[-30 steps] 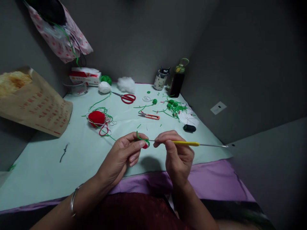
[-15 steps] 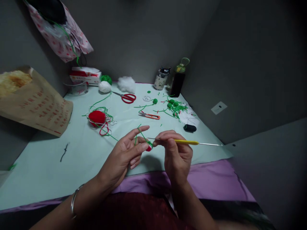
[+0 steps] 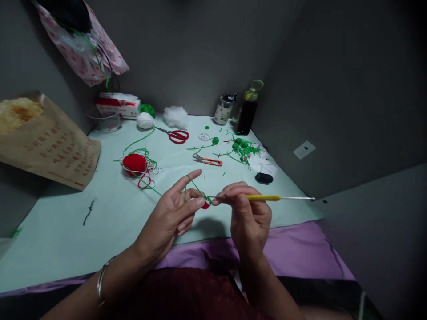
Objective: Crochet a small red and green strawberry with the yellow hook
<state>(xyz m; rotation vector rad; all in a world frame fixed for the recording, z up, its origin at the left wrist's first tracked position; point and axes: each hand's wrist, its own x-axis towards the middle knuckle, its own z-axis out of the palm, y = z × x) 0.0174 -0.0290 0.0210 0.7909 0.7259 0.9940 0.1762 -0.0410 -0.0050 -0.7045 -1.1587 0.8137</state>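
Note:
Between the thumb and fingers of my left hand (image 3: 171, 211) is a small red, white and green crochet piece (image 3: 207, 202). Green yarn (image 3: 196, 184) runs from the piece up over my raised left index finger and trails back toward the table. My right hand (image 3: 250, 213) is closed around a yellow-handled crochet hook (image 3: 263, 198), held level. The hook's thin tip reaches the green top edge of the piece; whether it is through a stitch I cannot tell. The right fingertips are close beside the piece.
Beyond my hands lie thread snips (image 3: 208, 161), red-handled scissors (image 3: 178, 136) and a red yarn ball (image 3: 134, 164) amid tangled strands. Green crocheted balls (image 3: 240, 144) and a black thread spool (image 3: 264, 178) lie right. A paper bag (image 3: 63, 146) stands left; a bottle (image 3: 247, 113) stands at the back.
The hook has swung from a slight slant to nearly level, its tip now at the piece's edge. My left index finger and the piece have shifted slightly left; my right hand slightly right.

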